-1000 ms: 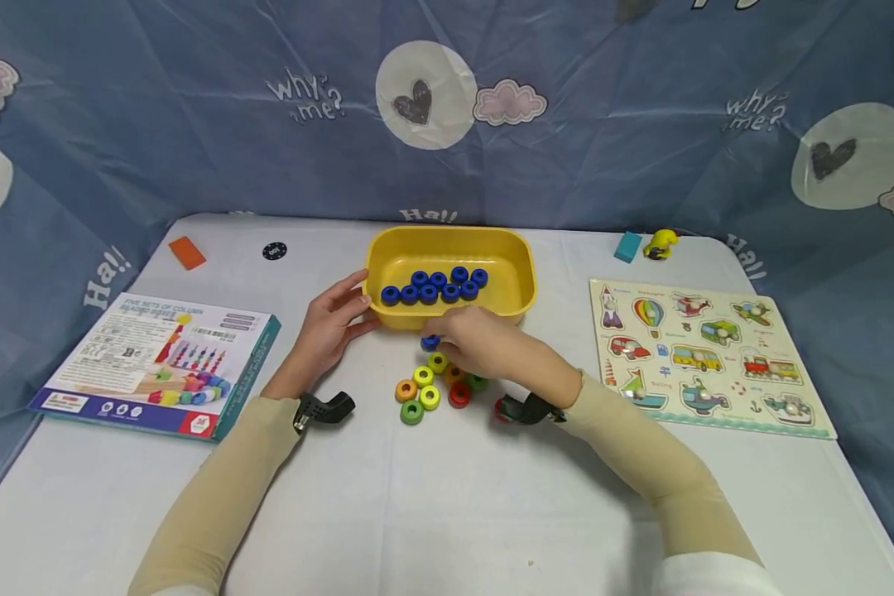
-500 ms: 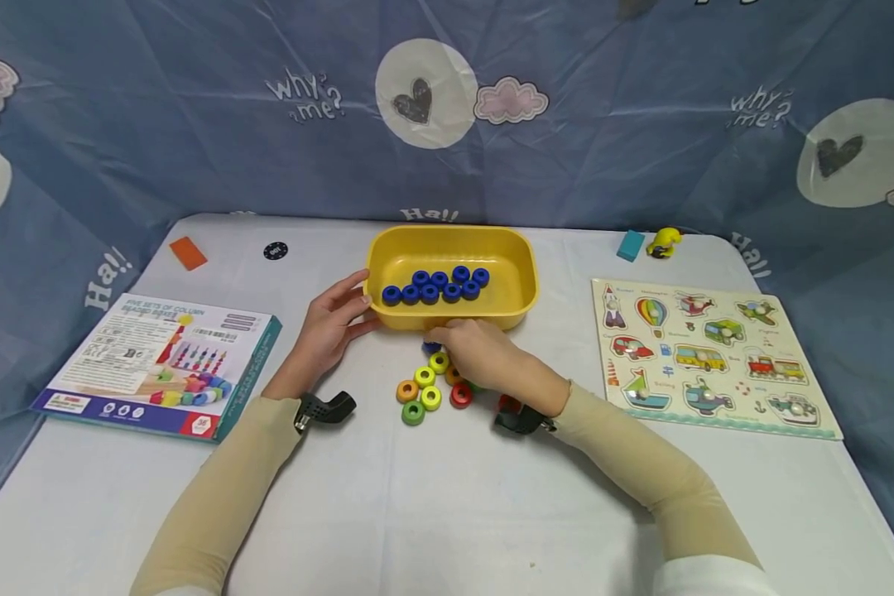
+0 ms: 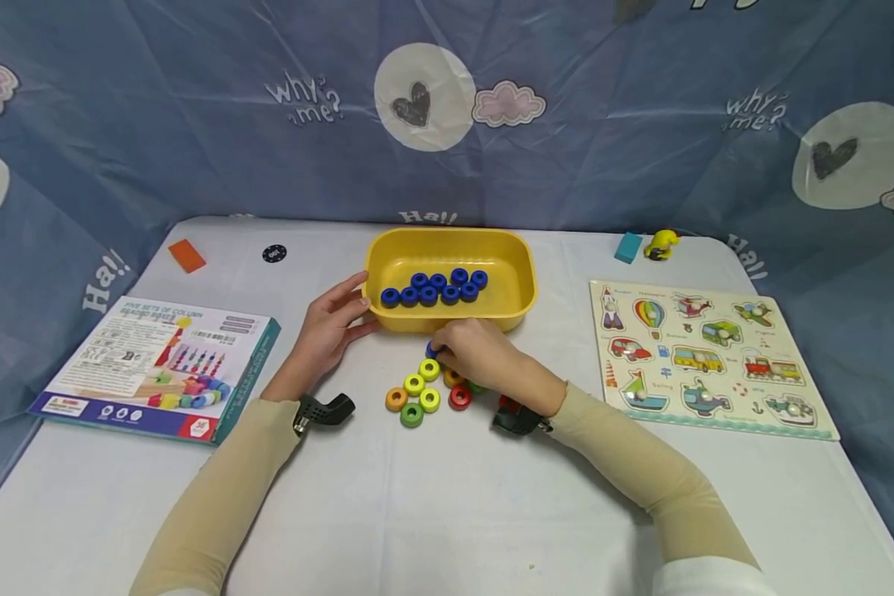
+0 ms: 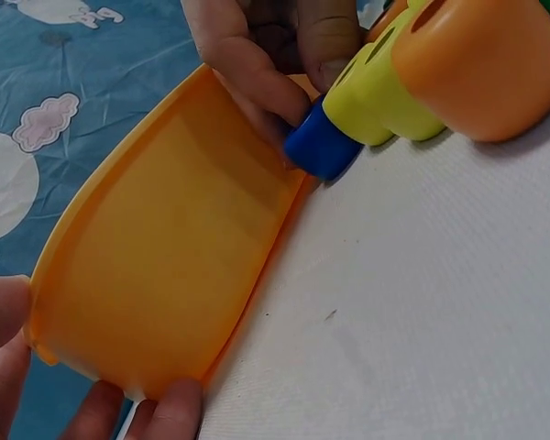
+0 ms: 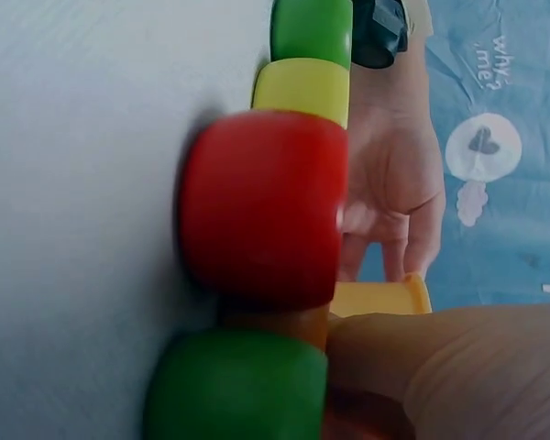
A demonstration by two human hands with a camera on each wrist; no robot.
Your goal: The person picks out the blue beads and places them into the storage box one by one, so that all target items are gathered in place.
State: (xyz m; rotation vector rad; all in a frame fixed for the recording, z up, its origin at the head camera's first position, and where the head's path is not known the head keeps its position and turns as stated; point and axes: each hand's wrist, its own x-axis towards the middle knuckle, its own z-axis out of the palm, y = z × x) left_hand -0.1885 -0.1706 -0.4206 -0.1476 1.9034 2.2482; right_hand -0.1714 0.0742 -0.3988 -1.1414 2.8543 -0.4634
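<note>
My left hand holds the left end of a yellow plastic tray, thumb at the rim and fingers against the outer wall. Several blue beads lie inside the tray. In front of it, my right hand pinches a blue bead between thumb and fingers, low at the tray's front wall. Close by lie yellow beads, an orange bead, a green bead and a red bead. Part of this group is hidden under my right hand.
A boxed bead set lies at left, a picture puzzle board at right. Toward the back are an orange block, a black chip, a teal block and a yellow figurine. A printed cloth hangs behind the table.
My right hand has drawn back from the tray's front rim to the blue bead on the table. The nearby yellow and orange beads have shifted slightly left. My left hand stays on the tray.
</note>
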